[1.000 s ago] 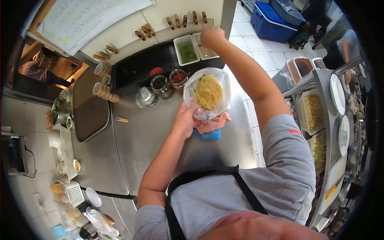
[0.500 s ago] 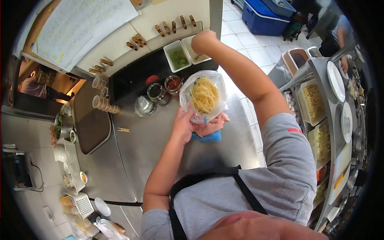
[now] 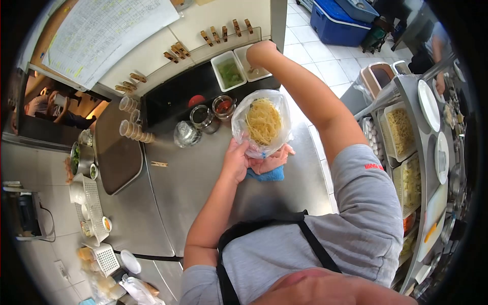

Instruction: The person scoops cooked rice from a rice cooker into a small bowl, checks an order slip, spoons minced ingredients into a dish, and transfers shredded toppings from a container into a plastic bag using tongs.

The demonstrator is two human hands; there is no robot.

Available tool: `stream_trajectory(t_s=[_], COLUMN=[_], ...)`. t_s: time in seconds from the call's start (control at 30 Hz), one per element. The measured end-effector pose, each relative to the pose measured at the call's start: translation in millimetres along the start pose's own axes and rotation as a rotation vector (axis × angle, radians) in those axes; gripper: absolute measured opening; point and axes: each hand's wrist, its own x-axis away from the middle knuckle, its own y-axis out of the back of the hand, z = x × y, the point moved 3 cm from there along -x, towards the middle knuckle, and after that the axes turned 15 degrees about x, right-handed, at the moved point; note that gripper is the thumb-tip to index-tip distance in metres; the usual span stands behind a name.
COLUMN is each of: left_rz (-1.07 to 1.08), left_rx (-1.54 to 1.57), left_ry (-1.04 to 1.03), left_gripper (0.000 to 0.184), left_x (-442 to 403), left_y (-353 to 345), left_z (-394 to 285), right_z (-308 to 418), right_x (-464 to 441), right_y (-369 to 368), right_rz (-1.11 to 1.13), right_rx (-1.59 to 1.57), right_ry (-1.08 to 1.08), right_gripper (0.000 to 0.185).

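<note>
My left hand (image 3: 237,160) is closed on the near rim of a bowl lined with a clear plastic bag (image 3: 280,136). Pale yellow noodles (image 3: 263,122) fill it. Over the right-hand white container (image 3: 260,72) at the back of the counter is my right hand (image 3: 262,53). Its fingers curl down into that container, and what they grip is hidden. The neighbouring white container (image 3: 227,71) holds something green in liquid. Beneath the bowl lie a pink cloth (image 3: 269,161) and a blue cloth (image 3: 266,174).
Open jars (image 3: 203,118) and a crumpled plastic-wrapped item (image 3: 187,134) stand left of the bowl. A clothespin (image 3: 159,164) lies on the steel counter (image 3: 198,178). Farther left is a brown tray (image 3: 119,147). Racks with noodle tubs (image 3: 400,130) stand at right. Another person's arm shows there.
The view has shifted slightly, moving the bowl, counter and both hands a little rightward in the picture. My right hand stays at the white container, and my left hand keeps its hold.
</note>
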Motion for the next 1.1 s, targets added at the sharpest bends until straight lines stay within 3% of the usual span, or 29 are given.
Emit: stream_trajectory(t_s=[0.07, 0.27, 0.33, 0.5, 0.73, 0.87, 0.97, 1.0, 1.1], left_rz=[-0.003, 0.021, 0.025, 0.017, 0.006, 0.007, -0.011, -0.011, -0.017], left_rx=[0.003, 0.007, 0.004, -0.005, -0.012, -0.004, -0.009, -0.004, -0.002], left_ry=[0.004, -0.001, -0.004, 0.004, -0.002, 0.003, 0.014, 0.015, 0.005], left_gripper=[0.033, 0.033, 0.033, 0.032, 0.032, 0.032, 0.032, 0.032, 0.033], left_x=[0, 1, 2, 1, 0, 2, 0, -1, -2], left_y=[-2, -1, -2, -4, -1, -1, -1, -2, 0], left_z=[0, -1, -2, 0, -2, -3, -1, 0, -1], right_z=[-4, -28, -43, -41, -14, -8, 7, 9, 0], right_x=[6, -5, 17, 28, 29, 25, 36, 40, 32], right_y=[5, -16, 7, 21, 5, -4, -12, -15, -25], right_rz=[0.100, 0.010, -0.098, -0.025, 0.213, 0.176, -0.013, -0.120, -0.101], right_rx=[0.115, 0.052, 0.030, 0.113, -0.045, 0.025, 0.102, 0.035, -0.081], right_ry=[0.070, 0.372, 0.387, 0.144, -0.031, 0.045, 0.046, -0.001, 0.037], right_gripper=[0.025, 0.020, 0.018, 0.023, 0.027, 0.026, 0.021, 0.019, 0.020])
